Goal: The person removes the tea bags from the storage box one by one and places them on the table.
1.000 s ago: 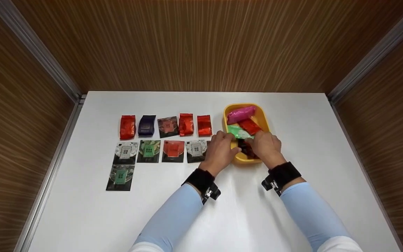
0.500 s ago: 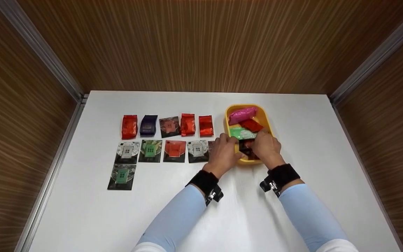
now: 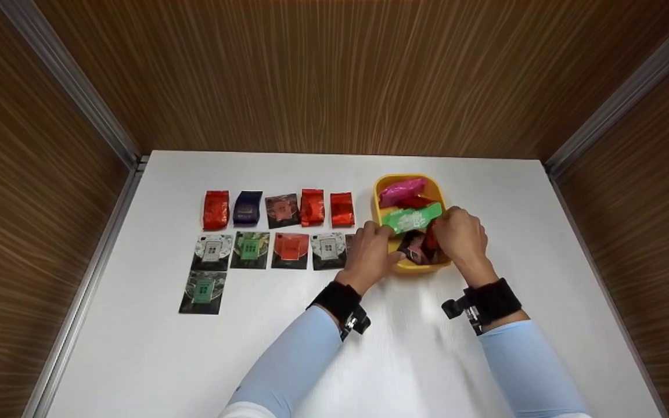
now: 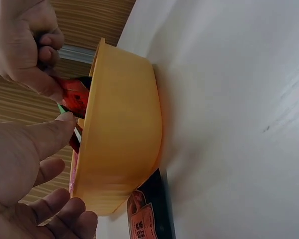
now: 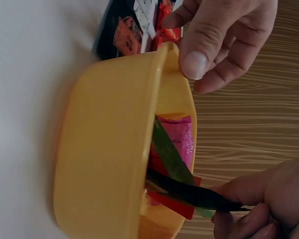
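My right hand (image 3: 459, 235) pinches a black-and-red sachet (image 4: 75, 95) at the right rim of the yellow basket (image 4: 122, 119). The sachet stands tilted, its lower part inside the basket; its dark edge shows in the right wrist view. My left hand (image 3: 367, 255) is at the basket's left front corner, thumb over the rim and fingers loosely bent; whether it presses on the rim I cannot tell. A green packet (image 3: 412, 219) lies slanted in the basket, in front of a pink packet (image 3: 402, 191). Below it lies a dark sachet with a reddish label (image 3: 413, 247).
Left of the basket, rows of sachets lie on the white table (image 3: 288, 348): red packets (image 3: 216, 210), a dark blue packet (image 3: 247, 208) and flat sachets such as a green-labelled one (image 3: 202, 292). Another flat sachet (image 4: 149, 211) lies close against the basket. Wooden panels (image 3: 334, 75) enclose the table.
My right hand has moved right and up with the black-and-red sachet, baring the dark sachet below. The green packet has tilted, its right end higher. My left hand has hardly moved.
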{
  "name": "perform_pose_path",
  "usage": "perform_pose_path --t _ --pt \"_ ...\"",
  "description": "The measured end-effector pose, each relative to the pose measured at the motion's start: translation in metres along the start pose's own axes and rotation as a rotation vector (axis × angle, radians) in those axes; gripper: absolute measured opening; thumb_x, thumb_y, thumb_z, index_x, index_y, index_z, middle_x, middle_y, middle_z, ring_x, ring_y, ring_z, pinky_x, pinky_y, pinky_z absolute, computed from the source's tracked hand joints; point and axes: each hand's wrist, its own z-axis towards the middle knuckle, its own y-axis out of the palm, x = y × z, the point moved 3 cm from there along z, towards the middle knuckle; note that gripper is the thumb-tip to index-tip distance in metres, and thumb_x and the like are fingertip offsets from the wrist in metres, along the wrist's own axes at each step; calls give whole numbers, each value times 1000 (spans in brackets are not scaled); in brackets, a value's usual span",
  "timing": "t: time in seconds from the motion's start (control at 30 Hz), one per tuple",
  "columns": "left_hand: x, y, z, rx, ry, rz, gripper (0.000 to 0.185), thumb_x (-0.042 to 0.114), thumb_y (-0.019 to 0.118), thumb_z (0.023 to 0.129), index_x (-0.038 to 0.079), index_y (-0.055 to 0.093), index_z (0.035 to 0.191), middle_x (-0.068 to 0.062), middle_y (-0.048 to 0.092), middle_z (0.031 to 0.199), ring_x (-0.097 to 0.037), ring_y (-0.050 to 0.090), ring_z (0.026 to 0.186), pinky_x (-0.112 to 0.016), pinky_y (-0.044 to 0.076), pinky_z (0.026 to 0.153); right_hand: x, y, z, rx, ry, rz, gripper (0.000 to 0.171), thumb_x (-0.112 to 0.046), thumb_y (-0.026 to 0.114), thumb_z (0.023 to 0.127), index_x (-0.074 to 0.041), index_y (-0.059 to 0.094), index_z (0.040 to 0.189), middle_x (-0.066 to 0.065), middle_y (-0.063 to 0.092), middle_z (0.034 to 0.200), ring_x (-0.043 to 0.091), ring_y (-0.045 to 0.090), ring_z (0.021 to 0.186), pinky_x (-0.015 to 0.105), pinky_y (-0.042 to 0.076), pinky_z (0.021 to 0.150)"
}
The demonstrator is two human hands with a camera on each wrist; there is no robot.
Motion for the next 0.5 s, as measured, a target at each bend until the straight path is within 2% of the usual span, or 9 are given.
perform_pose_path --t 0.07,0.2,0.37,0.5 --pt "0 -3 -1 3 -5 -15 54 42 78 95 17 62 140 -8 56 134 -25 56 121 -40 49 103 -2 -8 -3 32 -8 24 19 -18 60 96 -4 71 91 17 72 90 35 66 80 45 48 63" --pt "0 -9 -3 23 6 -42 50 40 78 96 17 64 138 -8 59 133 -25 57 122 -39 49 102 -6 -18 -9 104 -41 79 19 -19 68 97 -2 77 101 17 77 97 35 67 81 42 47 65" --pt "-1 -17 -5 46 16 -109 49 37 79 96 14 66 137 -8 63 129 -24 58 118 -36 50 99 -17 -18 -18 166 -144 167 17 -19 74 100 -3 77 99 14 75 86 25 61 66 32 43 59" --pt "-6 -25 -5 46 -18 -196 55 35 78 97 12 63 144 -9 63 129 -22 58 115 -35 51 98 -27 -12 -25 157 -235 275 16 -19 73 101 -4 78 101 12 75 85 18 63 63 22 44 54"
